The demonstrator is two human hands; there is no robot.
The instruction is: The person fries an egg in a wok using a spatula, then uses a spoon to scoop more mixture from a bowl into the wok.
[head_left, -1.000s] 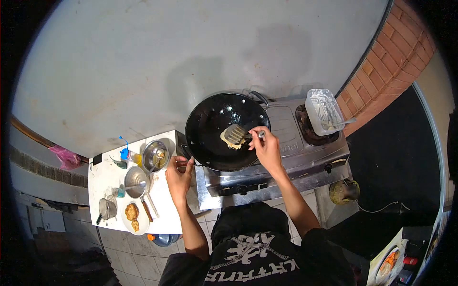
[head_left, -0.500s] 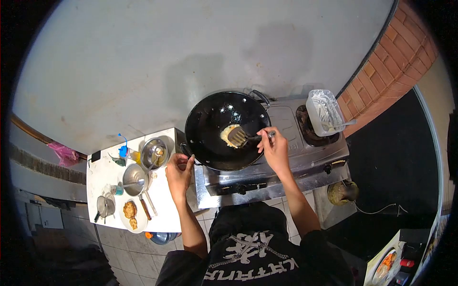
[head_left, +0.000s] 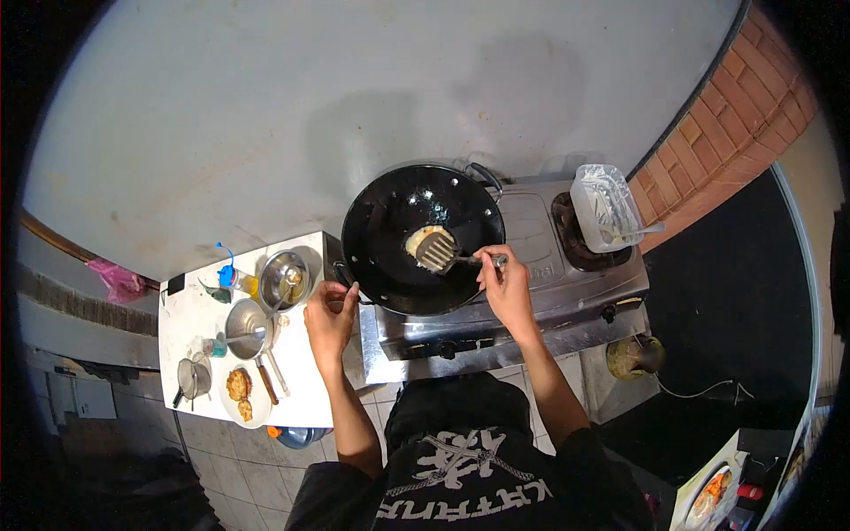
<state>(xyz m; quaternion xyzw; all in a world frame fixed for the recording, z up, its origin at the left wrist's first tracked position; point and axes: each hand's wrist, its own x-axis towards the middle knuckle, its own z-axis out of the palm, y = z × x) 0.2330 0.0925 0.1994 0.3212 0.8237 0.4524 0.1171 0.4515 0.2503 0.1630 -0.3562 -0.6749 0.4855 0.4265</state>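
A black wok (head_left: 381, 203) sits on the left burner of the stove. My right hand (head_left: 507, 288) is closed around the handle of a slotted spatula (head_left: 436, 252). The spatula's head lies over a pale, round piece of batter (head_left: 416, 237) in the bottom of the wok and covers much of it. At the wok's near left side, my left hand (head_left: 328, 320) pinches the left loop handle (head_left: 342, 273) with thumb and fingers.
Right of the wok, a plastic tub (head_left: 606, 208) with white residue and a spoon stands over the other burner. On the white table (head_left: 305, 385) at left are metal bowls (head_left: 285, 257), a plate (head_left: 254, 419) of fried food, a strainer (head_left: 196, 379) and a blue-capped bottle (head_left: 235, 280).
The spatula head has moved slightly up and left, further across the batter piece, and looks flatter. My left hand stays at the wok handle.
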